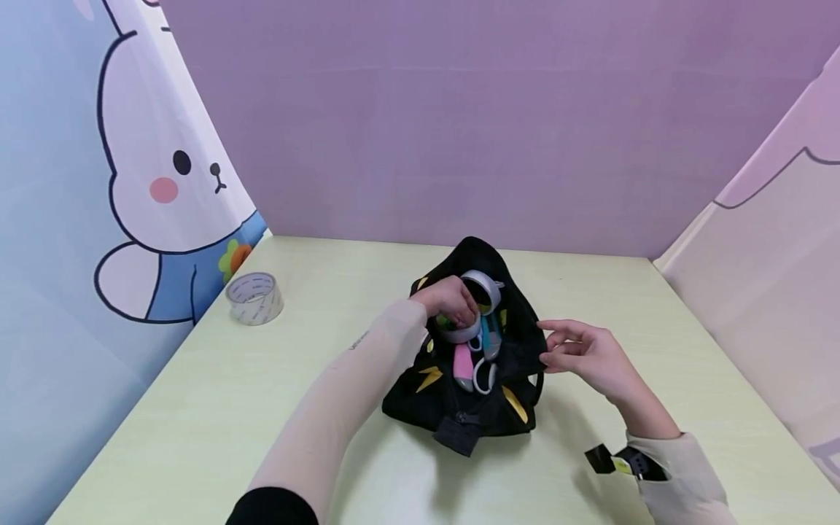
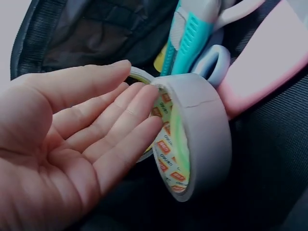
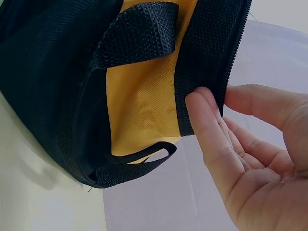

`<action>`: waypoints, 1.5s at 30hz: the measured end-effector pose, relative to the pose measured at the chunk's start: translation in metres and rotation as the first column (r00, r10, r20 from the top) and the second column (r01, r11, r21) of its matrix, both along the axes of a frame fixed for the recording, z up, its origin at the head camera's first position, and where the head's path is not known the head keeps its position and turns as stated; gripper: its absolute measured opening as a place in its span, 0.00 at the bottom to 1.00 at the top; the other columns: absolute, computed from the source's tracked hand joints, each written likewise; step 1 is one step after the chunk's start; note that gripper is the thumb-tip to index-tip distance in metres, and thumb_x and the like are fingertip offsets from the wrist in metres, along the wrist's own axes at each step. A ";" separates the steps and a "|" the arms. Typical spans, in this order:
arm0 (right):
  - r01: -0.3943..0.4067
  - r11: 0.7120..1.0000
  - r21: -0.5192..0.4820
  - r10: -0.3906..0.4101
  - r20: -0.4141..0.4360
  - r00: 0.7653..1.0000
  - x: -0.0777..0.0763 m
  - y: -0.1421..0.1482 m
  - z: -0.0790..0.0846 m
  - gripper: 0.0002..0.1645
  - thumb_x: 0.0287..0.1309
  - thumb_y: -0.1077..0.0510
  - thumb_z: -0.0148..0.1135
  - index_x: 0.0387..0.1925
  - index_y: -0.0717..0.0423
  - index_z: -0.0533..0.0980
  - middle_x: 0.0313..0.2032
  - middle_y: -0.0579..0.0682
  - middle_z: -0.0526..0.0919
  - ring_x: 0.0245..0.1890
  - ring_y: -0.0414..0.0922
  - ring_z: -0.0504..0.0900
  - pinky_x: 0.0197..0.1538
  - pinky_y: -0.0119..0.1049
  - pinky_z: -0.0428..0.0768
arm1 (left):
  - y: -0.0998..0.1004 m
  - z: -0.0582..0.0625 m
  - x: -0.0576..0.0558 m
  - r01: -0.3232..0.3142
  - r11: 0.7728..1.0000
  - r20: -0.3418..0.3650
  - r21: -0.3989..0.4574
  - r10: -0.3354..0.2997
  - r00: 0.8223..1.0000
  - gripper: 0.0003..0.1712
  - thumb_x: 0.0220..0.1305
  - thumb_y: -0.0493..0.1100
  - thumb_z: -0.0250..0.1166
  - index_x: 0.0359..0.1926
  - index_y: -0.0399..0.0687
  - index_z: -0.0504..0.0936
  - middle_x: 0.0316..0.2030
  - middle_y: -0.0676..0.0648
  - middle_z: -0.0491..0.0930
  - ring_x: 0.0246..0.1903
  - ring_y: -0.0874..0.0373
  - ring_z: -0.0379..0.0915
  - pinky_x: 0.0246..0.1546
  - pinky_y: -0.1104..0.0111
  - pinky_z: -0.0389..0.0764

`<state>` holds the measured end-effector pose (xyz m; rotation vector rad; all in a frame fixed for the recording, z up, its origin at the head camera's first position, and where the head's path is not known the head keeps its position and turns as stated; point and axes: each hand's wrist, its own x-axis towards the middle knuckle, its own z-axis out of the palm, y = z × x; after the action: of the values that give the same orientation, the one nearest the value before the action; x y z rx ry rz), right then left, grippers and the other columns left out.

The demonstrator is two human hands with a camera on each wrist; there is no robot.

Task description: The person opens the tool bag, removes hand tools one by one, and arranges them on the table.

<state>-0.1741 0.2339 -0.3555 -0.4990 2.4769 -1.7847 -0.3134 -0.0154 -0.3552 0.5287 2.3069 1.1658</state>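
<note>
A black zip bag (image 1: 410, 405) with yellow lightning marks lies unzipped on the table. My left hand (image 1: 449, 299) reaches into it; in the left wrist view its fingers are extended, fingertips right at the rim of a roll of tape (image 2: 209, 130), thumb off the roll. Another tape roll (image 1: 484, 284) sits behind. Beside them in the bag are a teal-and-grey box cutter (image 2: 192, 41), a pink-and-grey tool (image 1: 463, 364) and white looped handles (image 1: 484, 379). My right hand (image 1: 586, 354) pinches the zip edge at the bag's right side between thumb and fingers.
A roll of clear tape (image 1: 257, 300) stands at the table's (image 1: 328, 292) left back. A purple wall (image 1: 420, 146) rises behind, with printed panels on the left and right. Webbing loops (image 3: 139, 36) hang from the bag's side.
</note>
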 end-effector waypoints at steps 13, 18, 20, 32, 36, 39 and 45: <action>-0.005 0.999 -0.032 0.004 -0.011 1.000 0.001 0.002 -0.002 0.29 0.58 0.76 0.63 0.61 0.80 0.67 0.35 0.56 0.76 0.31 0.40 0.85 0.37 0.42 0.87 | 0.005 -0.028 -0.012 -0.045 0.996 -0.012 -0.075 0.045 0.999 0.13 0.52 0.28 0.72 0.19 0.42 0.78 0.15 0.51 0.71 0.18 0.61 0.69 0.20 0.74 0.73; -0.003 1.000 -0.028 0.003 -0.006 1.000 0.000 0.003 -0.002 0.29 0.58 0.75 0.64 0.61 0.79 0.68 0.35 0.56 0.77 0.31 0.40 0.85 0.38 0.44 0.87 | 0.005 -0.029 -0.008 -0.054 0.998 0.024 -0.045 0.055 0.998 0.11 0.53 0.30 0.73 0.19 0.42 0.80 0.16 0.51 0.73 0.19 0.61 0.70 0.20 0.73 0.74; -0.002 1.000 -0.025 0.002 -0.002 1.000 0.000 0.003 -0.002 0.29 0.58 0.75 0.64 0.61 0.79 0.68 0.35 0.56 0.77 0.32 0.40 0.85 0.39 0.45 0.87 | 0.005 -0.029 -0.008 -0.056 0.998 0.019 -0.043 0.057 0.998 0.12 0.53 0.30 0.72 0.19 0.42 0.80 0.16 0.51 0.72 0.18 0.61 0.69 0.19 0.73 0.74; -0.002 1.000 -0.021 0.002 0.005 1.000 0.000 0.003 -0.005 0.30 0.57 0.75 0.64 0.61 0.78 0.68 0.35 0.55 0.77 0.33 0.41 0.86 0.40 0.49 0.86 | 0.003 -0.023 -0.006 -0.100 0.995 0.011 -0.010 0.100 0.995 0.11 0.52 0.26 0.69 0.19 0.41 0.80 0.15 0.50 0.72 0.17 0.61 0.68 0.18 0.72 0.73; -0.005 1.000 -0.018 0.005 0.002 1.000 -0.001 0.003 -0.005 0.30 0.57 0.75 0.64 0.61 0.78 0.68 0.35 0.55 0.77 0.33 0.41 0.86 0.39 0.48 0.86 | 0.000 -0.010 -0.004 -0.107 0.994 0.008 0.011 0.107 0.994 0.10 0.51 0.24 0.67 0.20 0.38 0.80 0.14 0.50 0.70 0.15 0.62 0.64 0.17 0.74 0.69; -0.011 1.000 -0.019 0.011 -0.004 1.000 -0.001 0.003 -0.005 0.29 0.58 0.75 0.63 0.61 0.78 0.68 0.35 0.57 0.77 0.33 0.41 0.86 0.39 0.46 0.87 | -0.004 0.001 -0.003 -0.102 0.995 0.000 0.022 0.102 0.995 0.05 0.52 0.25 0.68 0.27 0.35 0.83 0.18 0.50 0.73 0.16 0.63 0.65 0.19 0.75 0.69; -0.019 1.000 -0.025 0.018 -0.007 1.000 -0.001 0.003 -0.005 0.29 0.57 0.74 0.64 0.61 0.79 0.68 0.36 0.59 0.77 0.34 0.42 0.86 0.39 0.45 0.87 | -0.011 0.017 -0.001 -0.102 0.994 0.038 0.050 0.100 0.994 0.13 0.57 0.28 0.69 0.45 0.30 0.84 0.27 0.48 0.77 0.21 0.63 0.71 0.24 0.75 0.76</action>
<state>-0.1754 0.2369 -0.3603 -0.5282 2.4484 -1.8129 -0.3142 -0.0267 -0.3380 0.4113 2.3019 1.2750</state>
